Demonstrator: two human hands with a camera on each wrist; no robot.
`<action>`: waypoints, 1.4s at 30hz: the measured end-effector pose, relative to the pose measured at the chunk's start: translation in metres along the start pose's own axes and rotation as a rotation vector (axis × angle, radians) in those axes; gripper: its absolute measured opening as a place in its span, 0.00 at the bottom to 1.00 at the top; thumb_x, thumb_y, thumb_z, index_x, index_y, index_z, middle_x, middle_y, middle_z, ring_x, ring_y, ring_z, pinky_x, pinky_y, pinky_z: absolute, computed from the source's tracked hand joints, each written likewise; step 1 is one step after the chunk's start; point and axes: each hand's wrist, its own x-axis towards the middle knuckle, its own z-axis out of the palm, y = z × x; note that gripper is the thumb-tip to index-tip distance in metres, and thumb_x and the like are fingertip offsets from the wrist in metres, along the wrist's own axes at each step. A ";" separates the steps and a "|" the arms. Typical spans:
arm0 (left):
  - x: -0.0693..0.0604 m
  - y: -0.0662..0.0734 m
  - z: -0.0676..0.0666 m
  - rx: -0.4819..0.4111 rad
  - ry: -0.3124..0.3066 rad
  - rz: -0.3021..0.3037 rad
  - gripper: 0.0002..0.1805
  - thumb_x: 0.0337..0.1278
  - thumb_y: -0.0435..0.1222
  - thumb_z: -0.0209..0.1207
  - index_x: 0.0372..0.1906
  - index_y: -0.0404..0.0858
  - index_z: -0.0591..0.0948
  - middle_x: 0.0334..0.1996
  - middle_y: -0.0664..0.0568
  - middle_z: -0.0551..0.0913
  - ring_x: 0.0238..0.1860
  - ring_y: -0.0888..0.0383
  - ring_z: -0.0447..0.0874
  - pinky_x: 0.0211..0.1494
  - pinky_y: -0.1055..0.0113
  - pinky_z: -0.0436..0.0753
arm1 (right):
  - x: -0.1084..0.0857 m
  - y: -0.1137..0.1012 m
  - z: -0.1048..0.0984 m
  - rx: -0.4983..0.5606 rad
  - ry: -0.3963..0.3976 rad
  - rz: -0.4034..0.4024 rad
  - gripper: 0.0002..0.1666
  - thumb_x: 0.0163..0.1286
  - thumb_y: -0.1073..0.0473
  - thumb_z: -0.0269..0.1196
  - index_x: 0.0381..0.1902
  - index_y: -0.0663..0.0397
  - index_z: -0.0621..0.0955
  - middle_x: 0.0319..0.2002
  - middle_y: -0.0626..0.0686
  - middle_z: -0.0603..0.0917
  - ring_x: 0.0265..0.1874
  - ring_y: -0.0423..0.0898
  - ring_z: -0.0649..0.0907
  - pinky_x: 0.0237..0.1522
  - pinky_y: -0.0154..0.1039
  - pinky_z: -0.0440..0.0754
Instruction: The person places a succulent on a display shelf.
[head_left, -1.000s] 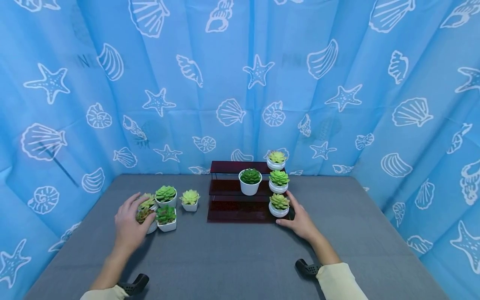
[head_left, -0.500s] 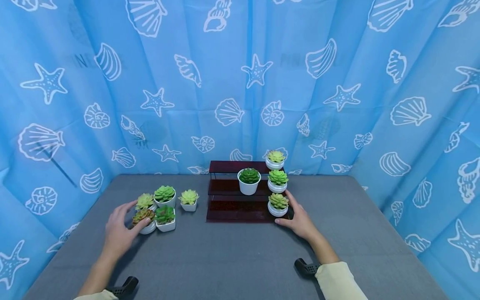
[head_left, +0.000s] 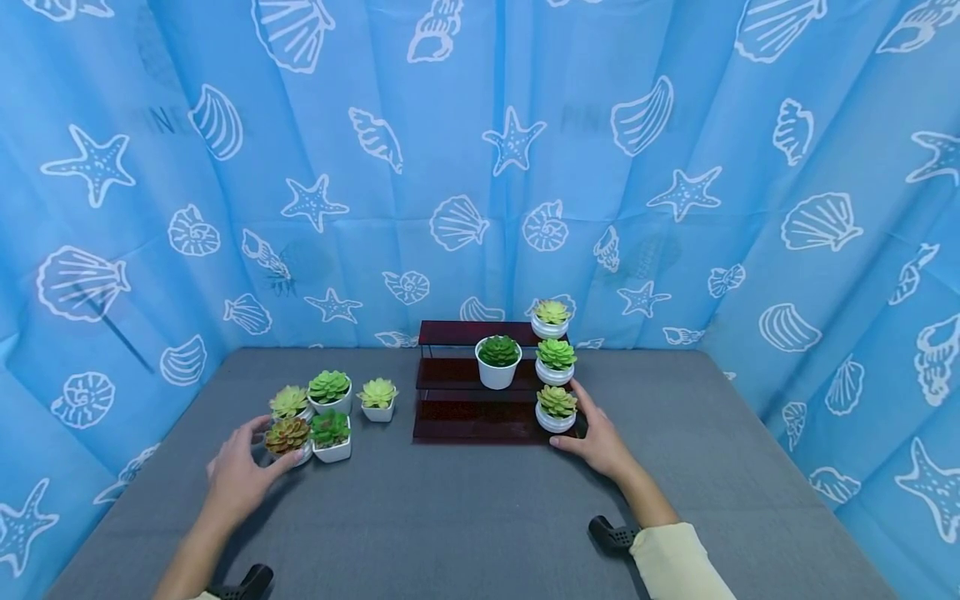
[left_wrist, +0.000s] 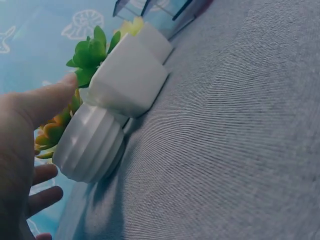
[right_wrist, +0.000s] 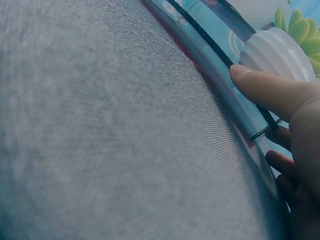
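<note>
Brown plant (head_left: 288,435): upright in a ribbed white pot (left_wrist: 91,145) on the table (head_left: 450,517), at the near left of a close group; the pot's broad base presumably lets it stand unaided.
Left hand (head_left: 238,473): thumb and fingers spread apart around the ribbed white pot's outer side, pinching nothing; the wide curve seems to suit its roundness. Contact is unclear.
Square pot (head_left: 331,436): just right of the brown plant, so probably leaving the hand little room on that side.
Round green plant (head_left: 329,392) and pale plant (head_left: 289,403): close behind, likely crowding the far side too.
Small pale plant (head_left: 377,400): apart, between group and shelf.
Shelf (head_left: 465,425): three dark red tiers, stepped, which probably keeps each pot in sight.
Front pot (head_left: 556,408): bottom tier's right end, below two matching white pots (head_left: 555,371) on the tiers above.
Dark green plant (head_left: 498,353): in a white pot on the middle tier.
Right hand (head_left: 603,446): thumb and fingers parted around the shelf's near right corner, perhaps steadying it; whether it grips cannot be told.
</note>
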 end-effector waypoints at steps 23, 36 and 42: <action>0.004 -0.004 0.004 0.102 -0.156 -0.130 0.55 0.50 0.63 0.64 0.67 0.24 0.61 0.62 0.24 0.66 0.58 0.28 0.65 0.57 0.32 0.57 | -0.001 0.004 0.001 0.004 0.017 -0.027 0.61 0.56 0.49 0.74 0.78 0.46 0.50 0.71 0.66 0.61 0.66 0.69 0.62 0.60 0.69 0.62; -0.003 0.006 -0.018 -0.001 -0.220 -0.184 0.57 0.53 0.64 0.60 0.69 0.22 0.57 0.62 0.23 0.64 0.61 0.27 0.62 0.59 0.37 0.66 | -0.001 0.004 0.002 0.016 0.006 -0.011 0.62 0.55 0.49 0.75 0.78 0.44 0.50 0.71 0.65 0.62 0.66 0.67 0.63 0.60 0.68 0.63; -0.009 0.021 -0.027 -0.050 -0.202 -0.168 0.55 0.55 0.64 0.60 0.70 0.24 0.56 0.60 0.25 0.67 0.60 0.31 0.66 0.57 0.39 0.69 | -0.001 0.004 0.002 0.026 0.009 -0.013 0.62 0.55 0.50 0.75 0.78 0.44 0.50 0.71 0.65 0.62 0.66 0.67 0.63 0.60 0.68 0.62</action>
